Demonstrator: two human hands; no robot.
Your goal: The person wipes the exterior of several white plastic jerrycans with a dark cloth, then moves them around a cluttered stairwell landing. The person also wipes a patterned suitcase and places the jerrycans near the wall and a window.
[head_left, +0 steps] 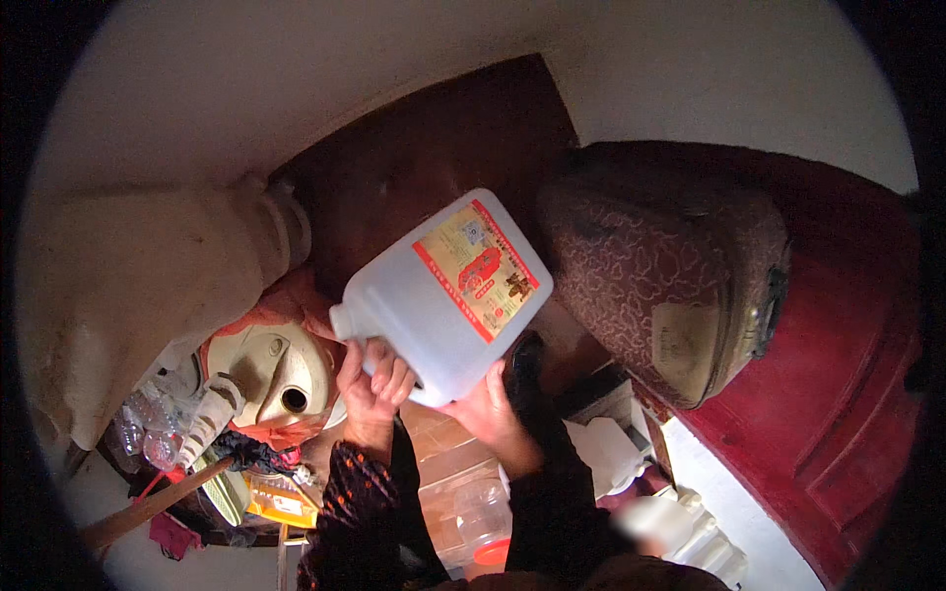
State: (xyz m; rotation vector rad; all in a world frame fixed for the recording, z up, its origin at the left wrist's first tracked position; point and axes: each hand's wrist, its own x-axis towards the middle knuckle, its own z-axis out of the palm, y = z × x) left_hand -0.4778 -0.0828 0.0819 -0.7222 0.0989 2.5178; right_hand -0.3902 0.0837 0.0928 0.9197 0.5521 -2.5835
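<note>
A large, whitish plastic jug (394,295) with a red and yellow label (483,271) hangs tilted in front of me, its neck pointing to the left. My left hand (375,386) is closed round the jug's handle, just below the neck. Against the lower edge my right hand (498,419) supports the jug, thumb up along its side and the other fingers mostly hidden beneath it.
A brown patterned suitcase (631,266) stands at right before a dark red panel (818,414). Leftward are a large beige covered shape (158,286), a cream plastic drum (261,360) and a wooden pole (158,504). Below lie a clear container (483,507) and white jugs (705,542).
</note>
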